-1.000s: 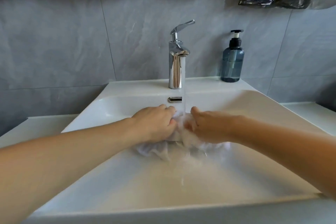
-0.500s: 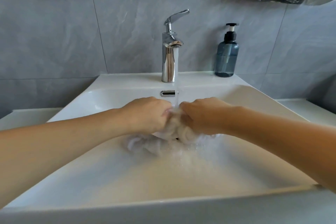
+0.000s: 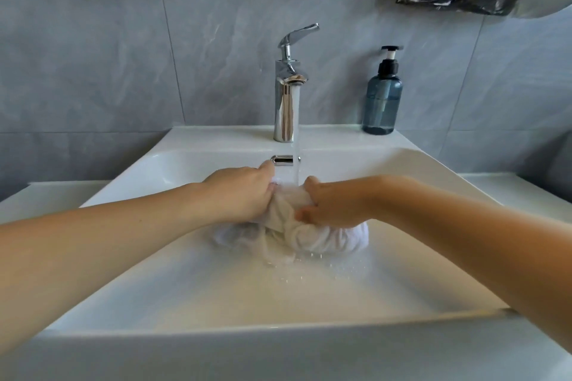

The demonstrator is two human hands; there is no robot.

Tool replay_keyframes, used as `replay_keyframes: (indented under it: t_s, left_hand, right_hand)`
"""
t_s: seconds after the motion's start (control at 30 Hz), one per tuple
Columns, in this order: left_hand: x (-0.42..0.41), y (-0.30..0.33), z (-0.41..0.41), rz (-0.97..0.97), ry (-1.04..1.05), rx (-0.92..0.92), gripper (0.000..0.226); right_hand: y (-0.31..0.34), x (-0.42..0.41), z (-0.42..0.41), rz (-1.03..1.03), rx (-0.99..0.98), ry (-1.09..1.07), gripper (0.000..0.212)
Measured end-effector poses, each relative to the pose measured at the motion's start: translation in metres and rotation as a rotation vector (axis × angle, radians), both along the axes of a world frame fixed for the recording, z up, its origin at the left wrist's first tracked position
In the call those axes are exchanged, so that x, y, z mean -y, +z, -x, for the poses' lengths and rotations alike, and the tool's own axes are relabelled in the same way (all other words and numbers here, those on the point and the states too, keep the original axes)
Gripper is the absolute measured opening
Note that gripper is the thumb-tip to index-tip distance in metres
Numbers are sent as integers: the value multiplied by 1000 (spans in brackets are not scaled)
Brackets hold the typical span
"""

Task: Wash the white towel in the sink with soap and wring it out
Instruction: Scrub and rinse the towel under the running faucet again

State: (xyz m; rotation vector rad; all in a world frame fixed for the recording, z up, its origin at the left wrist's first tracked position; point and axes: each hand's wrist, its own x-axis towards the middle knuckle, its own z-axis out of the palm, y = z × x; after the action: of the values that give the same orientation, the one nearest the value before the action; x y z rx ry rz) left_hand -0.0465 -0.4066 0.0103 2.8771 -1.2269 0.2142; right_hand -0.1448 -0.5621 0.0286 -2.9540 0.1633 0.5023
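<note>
Both hands, left hand (image 3: pixel 244 192) and right hand (image 3: pixel 332 206), grip the bunched white towel (image 3: pixel 312 233) under the faucet (image 3: pixel 288 96) stream; knuckles have drawn apart since a moment ago, indicating scrubbing continues, wringing pending.

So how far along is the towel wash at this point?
Done: the faucet is running and the white towel is soaked in the sink. In hand: the left hand and right hand both grip the bunched towel under the stream. Whether soap from the dispenser is already on it, I cannot tell. Left: wringing it out.
</note>
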Motion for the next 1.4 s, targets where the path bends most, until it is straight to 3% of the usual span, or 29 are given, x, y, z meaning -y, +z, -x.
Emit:
replay_keyframes:
  t_s: [0.07,0.2,0.3,0.4,0.53,0.63,0.7,0.8,0.93,1.03,1.1,1.17,1.23,1.3,1.4]
  left_hand:
    - [-3,12,10,9,21,-131,20]
    - [-13,59,14,-213,140,-275,36]
    - [-15,70,6,-84,241,-191,35]
    - [-3,36,7,-29,282,-95,32]
    - [5,25,10,-25,165,113,41]
    - [3,29,19,-64,133,-293,52]
    - [4,26,30,-160,108,-340,62]
    - [9,23,28,-35,-33,-146,36]
    - [11,38,21,258,-85,-308,26]
    - [7,51,10,541,-93,-427,23]
    - [3,46,0,603,-95,-431,23]
    - [1,35,-12,553,-16,-356,23]
    - [1,27,-19,529,70,-291,17]
    - [1,23,-19,510,111,-246,10]
    - [3,19,-6,319,97,-370,11]
  right_hand:
    - [6,2,1,39,40,-4,42]
    - [36,11,13,143,187,52,18]
    - [45,14,14,141,211,1,27]
    - [22,13,-2,157,213,-53,35]
    - [2,17,-12,62,224,-20,28]
    - [0,22,-13,86,292,17,19]
    - [2,22,-16,103,343,12,21]
    - [13,18,-12,126,450,-24,34]
    - [29,24,-1,81,612,-56,35]
    - [38,28,7,-110,764,-112,26]
    - [32,29,7,-141,668,-113,31]
    - [18,28,3,-117,418,-117,40]
    - [8,24,2,-135,216,-98,59]
    - [4,20,1,-129,145,-61,74]
    - [-3,12,0,-83,138,-39,57]
